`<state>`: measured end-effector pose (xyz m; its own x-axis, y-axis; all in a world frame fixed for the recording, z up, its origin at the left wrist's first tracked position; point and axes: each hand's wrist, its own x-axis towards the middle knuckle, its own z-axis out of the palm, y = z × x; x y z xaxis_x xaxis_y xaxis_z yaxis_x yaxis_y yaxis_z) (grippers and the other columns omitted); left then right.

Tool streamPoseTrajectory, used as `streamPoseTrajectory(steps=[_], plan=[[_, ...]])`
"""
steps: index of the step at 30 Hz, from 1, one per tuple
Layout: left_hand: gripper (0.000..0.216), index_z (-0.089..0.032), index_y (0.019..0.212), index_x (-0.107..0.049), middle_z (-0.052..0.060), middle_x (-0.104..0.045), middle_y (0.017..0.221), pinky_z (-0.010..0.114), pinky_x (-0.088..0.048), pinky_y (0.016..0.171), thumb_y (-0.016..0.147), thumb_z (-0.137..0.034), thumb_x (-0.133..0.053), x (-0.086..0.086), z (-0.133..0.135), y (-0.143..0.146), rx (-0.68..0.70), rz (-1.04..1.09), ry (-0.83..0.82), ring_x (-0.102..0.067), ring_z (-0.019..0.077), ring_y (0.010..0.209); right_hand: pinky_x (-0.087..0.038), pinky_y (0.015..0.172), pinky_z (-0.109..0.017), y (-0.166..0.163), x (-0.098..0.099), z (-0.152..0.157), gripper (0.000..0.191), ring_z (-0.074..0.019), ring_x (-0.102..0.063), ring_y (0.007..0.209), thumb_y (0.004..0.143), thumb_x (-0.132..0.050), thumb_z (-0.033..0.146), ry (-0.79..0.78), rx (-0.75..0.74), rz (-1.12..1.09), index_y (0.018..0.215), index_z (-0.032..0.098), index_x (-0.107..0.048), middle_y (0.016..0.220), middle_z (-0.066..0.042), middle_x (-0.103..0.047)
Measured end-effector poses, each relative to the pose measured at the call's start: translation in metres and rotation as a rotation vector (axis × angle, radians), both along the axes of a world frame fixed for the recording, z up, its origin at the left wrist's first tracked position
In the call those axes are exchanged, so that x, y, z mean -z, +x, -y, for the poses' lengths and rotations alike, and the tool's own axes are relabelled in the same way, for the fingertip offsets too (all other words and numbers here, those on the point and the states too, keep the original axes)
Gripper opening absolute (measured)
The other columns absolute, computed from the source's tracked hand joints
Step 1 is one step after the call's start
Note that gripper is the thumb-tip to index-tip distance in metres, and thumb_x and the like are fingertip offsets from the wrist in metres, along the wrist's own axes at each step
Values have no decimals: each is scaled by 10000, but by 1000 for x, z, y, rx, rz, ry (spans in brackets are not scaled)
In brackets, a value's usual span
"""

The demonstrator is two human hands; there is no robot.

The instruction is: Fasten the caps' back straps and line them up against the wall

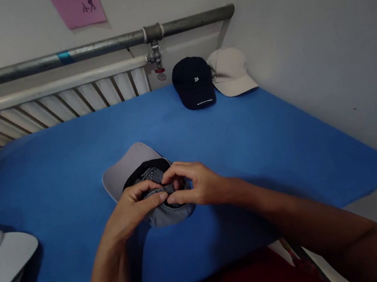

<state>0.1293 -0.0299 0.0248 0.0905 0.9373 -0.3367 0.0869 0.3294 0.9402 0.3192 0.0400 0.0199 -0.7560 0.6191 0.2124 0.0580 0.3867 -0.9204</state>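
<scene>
A grey baseball cap (131, 162) lies upturned on the blue-covered table (256, 159), its brim pointing to the far left and its dark inside showing. My left hand (136, 204) pinches the cap's back strap (169, 189) from the left, thumb and forefinger close together. From the right, my right hand (195, 183) grips the same strap, with its thumb below and its fingers above. The fingertips of both hands nearly meet over the strap. They partly cover it, so any buckle there cannot be made out.
At the far right edge stand a navy cap (193, 83) and a beige cap (231, 72), side by side. White-grey caps (9, 250) are stacked at the near left. Behind the table run a metal pipe (102, 46), a red-handled valve (159, 70) and a white radiator (71, 102).
</scene>
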Motion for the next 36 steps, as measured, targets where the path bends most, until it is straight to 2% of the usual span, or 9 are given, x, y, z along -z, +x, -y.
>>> streamPoseTrajectory(steps=[2,6,10,15,19,22,26,31,36], plan=[[204,-183,757,-676,-31,-623,715,184,-403,612,729,-367,-758,1,0,0,2,18,7,-518,74,660,-464,654,-237,1,3,-1,303,-106,-537,723,705,-753,205,81,-23,17,984,182,-637,851,4,-558],[221,-172,742,-651,-26,-621,736,191,-410,642,720,-360,-766,2,-1,0,-15,66,16,-523,80,687,-467,651,-242,-2,12,0,221,-115,-534,730,768,-681,185,206,-31,-6,985,194,-638,831,-2,-566],[231,-166,731,-634,-32,-580,694,180,-372,593,741,-370,-743,5,-1,-1,-35,51,37,-480,67,640,-468,637,-237,-4,16,2,188,-99,-527,679,764,-670,149,241,34,-66,945,181,-632,824,1,-570],[175,-204,859,-608,-39,-556,712,191,-370,596,772,-321,-705,7,-1,3,-100,52,91,-474,80,647,-481,660,-248,-5,14,2,204,-100,-539,681,765,-672,137,298,91,-96,960,175,-623,823,-1,-575],[117,-209,790,-583,-42,-523,685,204,-356,577,777,-289,-668,4,-2,6,-118,11,164,-451,92,627,-492,672,-255,-5,14,2,179,-115,-554,715,791,-640,132,381,109,-92,964,170,-611,842,-17,-587],[78,-216,777,-630,-33,-534,701,218,-362,587,783,-292,-646,1,0,5,-80,-48,141,-459,102,638,-502,704,-275,-5,15,3,175,-136,-575,768,818,-587,118,480,87,-101,986,165,-605,864,-38,-615],[133,-215,765,-662,-26,-577,757,214,-389,639,757,-343,-698,3,-1,4,-100,27,69,-492,100,685,-509,740,-302,-6,16,4,182,-162,-590,817,826,-563,103,571,66,-117,1000,136,-601,869,-63,-641],[180,-184,700,-650,-16,-590,792,207,-410,700,708,-323,-764,8,-3,6,-147,120,44,-514,97,738,-511,741,-306,-7,16,4,168,-162,-590,807,829,-547,112,565,78,-92,982,154,-603,858,-54,-639],[164,-174,676,-635,7,-635,930,210,-420,754,729,-291,-737,6,-2,2,-178,154,65,-549,119,844,-500,698,-272,-7,17,3,189,-130,-563,735,782,-600,139,434,127,-75,967,171,-615,852,-28,-608]])
